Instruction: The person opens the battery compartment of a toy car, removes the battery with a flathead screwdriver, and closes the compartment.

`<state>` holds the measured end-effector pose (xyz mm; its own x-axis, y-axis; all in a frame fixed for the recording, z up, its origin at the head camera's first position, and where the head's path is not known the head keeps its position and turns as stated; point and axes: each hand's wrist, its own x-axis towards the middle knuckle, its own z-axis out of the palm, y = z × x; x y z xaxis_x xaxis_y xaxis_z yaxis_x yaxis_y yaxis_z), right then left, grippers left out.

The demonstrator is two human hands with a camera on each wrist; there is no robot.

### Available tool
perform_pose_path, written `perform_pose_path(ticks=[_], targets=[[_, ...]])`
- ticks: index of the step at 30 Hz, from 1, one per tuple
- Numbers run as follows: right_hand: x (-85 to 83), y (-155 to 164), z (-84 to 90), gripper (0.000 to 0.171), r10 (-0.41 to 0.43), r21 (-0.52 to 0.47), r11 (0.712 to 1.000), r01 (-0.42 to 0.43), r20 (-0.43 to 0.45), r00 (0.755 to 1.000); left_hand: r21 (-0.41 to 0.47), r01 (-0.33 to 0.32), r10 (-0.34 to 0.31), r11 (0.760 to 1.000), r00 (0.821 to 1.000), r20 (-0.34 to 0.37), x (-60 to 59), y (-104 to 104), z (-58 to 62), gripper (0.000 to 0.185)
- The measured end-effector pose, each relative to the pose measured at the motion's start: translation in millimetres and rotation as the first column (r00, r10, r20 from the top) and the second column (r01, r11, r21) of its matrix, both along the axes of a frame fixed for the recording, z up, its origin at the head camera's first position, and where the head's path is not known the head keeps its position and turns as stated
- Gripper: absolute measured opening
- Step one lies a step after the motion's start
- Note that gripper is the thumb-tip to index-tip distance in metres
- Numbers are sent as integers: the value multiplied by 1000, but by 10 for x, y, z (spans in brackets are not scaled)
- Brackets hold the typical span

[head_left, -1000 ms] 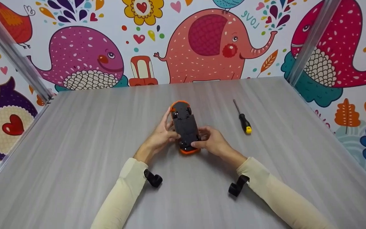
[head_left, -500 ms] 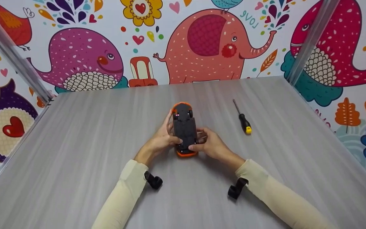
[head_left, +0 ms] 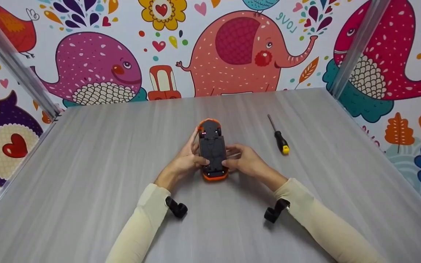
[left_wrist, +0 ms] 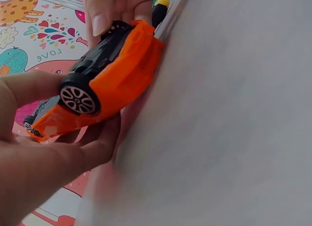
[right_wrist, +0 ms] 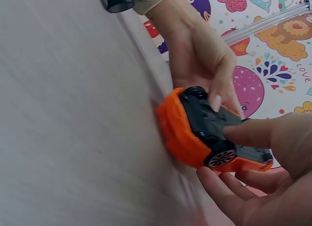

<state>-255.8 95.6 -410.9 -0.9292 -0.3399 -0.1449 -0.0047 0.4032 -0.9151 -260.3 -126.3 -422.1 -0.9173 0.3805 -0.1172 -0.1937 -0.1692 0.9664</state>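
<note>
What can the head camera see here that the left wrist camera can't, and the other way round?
Only the head view shows the whole grey table, the full screwdriver lying to the right of the hands, both cream sleeves, and the car's black underside facing up. Only the left wrist view shows the car's orange side close up, with a silver-spoked wheel. Both show the orange toy car gripped between the left hand and the right hand, the cartoon wall behind.

Toy car (head_left: 212,150) roof hidden (upside down); screwdriver (left_wrist: 160,8) mostly hidden behind right hand (left_wrist: 119,7).
</note>
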Motion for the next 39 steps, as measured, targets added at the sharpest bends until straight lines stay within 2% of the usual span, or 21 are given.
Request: perform_pose_path(ticks=[6,14,18,28,39], targets=[[-48,43,123,52,-40,13,999,41,-50,998,27,5,-6,1000,1000,17,-8,6,14,123],[-148,-46,279,45,-22,56,998,26,-79,997,-1,2,-2,1000,1000,22,-15,10,20,121],[-202,-117,326,43,-23,96,995,33,-100,995,21,12,-12,1000,1000,20,-11,12,-1,121],[-272,-214,291,44,-44,169,983,66,-133,990,22,8,-9,1000,1000,29,-5,-6,-7,121],[-265,-222,221,40,-43,170,983,68,-149,988,38,16,-17,999,1000,19,-14,4,-34,120]])
